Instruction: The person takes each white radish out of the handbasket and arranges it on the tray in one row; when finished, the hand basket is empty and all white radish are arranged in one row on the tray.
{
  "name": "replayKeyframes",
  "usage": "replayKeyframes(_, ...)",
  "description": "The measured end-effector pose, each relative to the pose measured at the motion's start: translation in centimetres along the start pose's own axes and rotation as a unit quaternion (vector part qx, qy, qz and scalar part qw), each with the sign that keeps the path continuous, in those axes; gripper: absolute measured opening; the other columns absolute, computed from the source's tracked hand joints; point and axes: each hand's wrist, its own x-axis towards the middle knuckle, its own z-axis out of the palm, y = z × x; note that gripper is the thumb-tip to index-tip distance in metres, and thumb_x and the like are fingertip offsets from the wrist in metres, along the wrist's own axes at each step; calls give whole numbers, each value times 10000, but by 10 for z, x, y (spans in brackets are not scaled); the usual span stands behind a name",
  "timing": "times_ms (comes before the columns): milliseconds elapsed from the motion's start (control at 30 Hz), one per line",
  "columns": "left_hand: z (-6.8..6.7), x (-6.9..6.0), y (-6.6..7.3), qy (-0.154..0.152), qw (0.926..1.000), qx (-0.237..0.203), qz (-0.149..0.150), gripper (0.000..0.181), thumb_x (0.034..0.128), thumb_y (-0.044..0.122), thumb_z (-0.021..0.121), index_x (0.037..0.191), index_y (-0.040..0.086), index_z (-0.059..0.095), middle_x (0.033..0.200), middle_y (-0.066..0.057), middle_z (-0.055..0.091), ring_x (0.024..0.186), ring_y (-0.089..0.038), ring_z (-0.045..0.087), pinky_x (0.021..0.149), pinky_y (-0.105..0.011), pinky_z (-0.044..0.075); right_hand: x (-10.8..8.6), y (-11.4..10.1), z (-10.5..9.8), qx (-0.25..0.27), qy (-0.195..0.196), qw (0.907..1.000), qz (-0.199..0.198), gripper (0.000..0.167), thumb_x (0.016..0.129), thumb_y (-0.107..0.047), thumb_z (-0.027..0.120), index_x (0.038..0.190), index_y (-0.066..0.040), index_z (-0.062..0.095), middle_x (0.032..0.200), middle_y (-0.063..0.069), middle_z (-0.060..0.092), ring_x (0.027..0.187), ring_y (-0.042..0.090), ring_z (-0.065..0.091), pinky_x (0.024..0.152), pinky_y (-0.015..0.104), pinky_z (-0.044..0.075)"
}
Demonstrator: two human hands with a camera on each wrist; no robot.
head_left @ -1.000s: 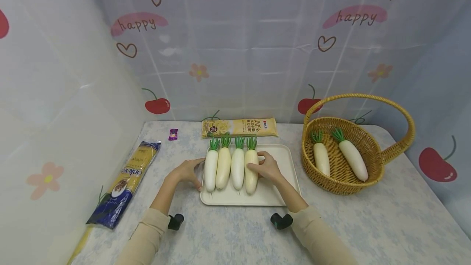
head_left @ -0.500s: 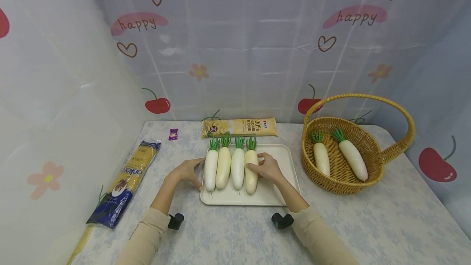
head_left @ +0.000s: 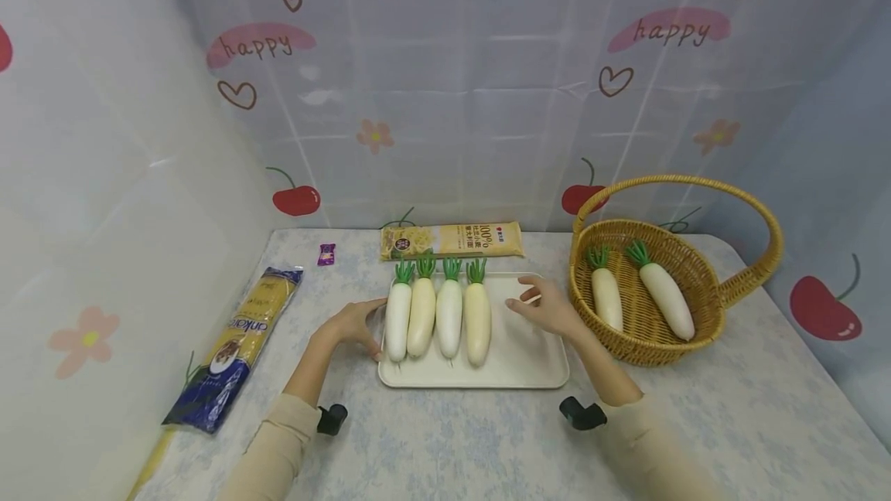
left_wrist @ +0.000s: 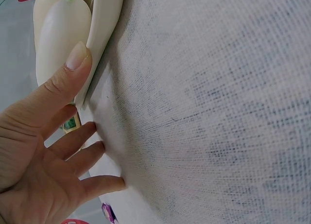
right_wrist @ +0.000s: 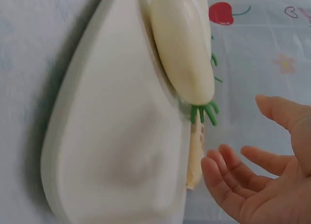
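Several white radishes with green tops lie side by side on a cream tray, the rightmost radish a little apart from its neighbour. At the tray's left edge is my left hand, thumb and fingers spread beside the leftmost radish. In the left wrist view its thumb lies against the tray's rim, and the other fingers are loosely extended. My right hand hovers over the tray's right part, fingers loosely bent around nothing; the right wrist view shows it apart from the near radish.
A wicker basket with a tall handle stands at the right, two radishes inside. Behind the tray lies a yellow pasta pack. A blue and gold pasta bag and a small purple candy lie at the left.
My right hand has let go of the rightmost radish and moved right, towards the basket. That radish stays on the tray, shifted slightly. The left hand has kept its place.
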Motion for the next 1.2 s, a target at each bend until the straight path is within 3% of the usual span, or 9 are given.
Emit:
replayKeyframes(267, 0, -1, 1, -19, 10000, -42, -36, 1071, 542, 163, 918, 1446, 37, 358, 1441, -248, 372, 1329, -432, 320, 1053, -561, 327, -22, 14, -73, -60, 82, 9979, -636, 524, 912, -153, 613, 1319, 121, 430, 1016, 251, 625, 879, 355, 640, 705, 388, 563)
replayKeyframes(567, -1, -1, 2, -9, 10000, 5, 2, 1067, 545, 158, 917, 1444, 28, 358, 1438, -247, 377, 1328, -430, 324, 1056, -558, 324, -42, 47, -132, -681, 624, 9957, -38, 594, 932, -238, 591, 1359, 115, 376, 1092, 318, 582, 964, 467, 590, 704, 433, 555)
replayKeyframes(800, -1, -1, 1, -6, 10000, 58, -9, 1064, 548, 162, 916, 1445, 34, 358, 1433, -249, 384, 1322, -425, 338, 1050, -552, 337, -45, 72, -150, -1302, 548, 9893, 376, 695, 925, -304, 588, 1355, 171, 320, 1206, 419, 463, 1037, 555, 504, 804, 575, 485)
replayKeyframes(1100, -1, -1, 0, -25, 10000, 28, 1, 1062, 553, 163, 915, 1447, 37, 356, 1433, -255, 379, 1321, -436, 331, 1045, -565, 335, -42, 89, -153, -1866, 417, 9795, 637, 755, 883, -277, 640, 1345, 206, 288, 1214, 469, 403, 1047, 598, 436, 885, 692, 328)
replayKeyframes(1200, -1, -1, 0, -14, 10000, 46, 3, 1062, 550, 162, 915, 1446, 37, 358, 1431, -252, 385, 1320, -433, 335, 1046, -561, 336, -42, 93, -153, -1937, 408, 9774, 736, 751, 863, -247, 657, 1334, 211, 294, 1219, 468, 392, 1043, 606, 428, 880, 692, 331)
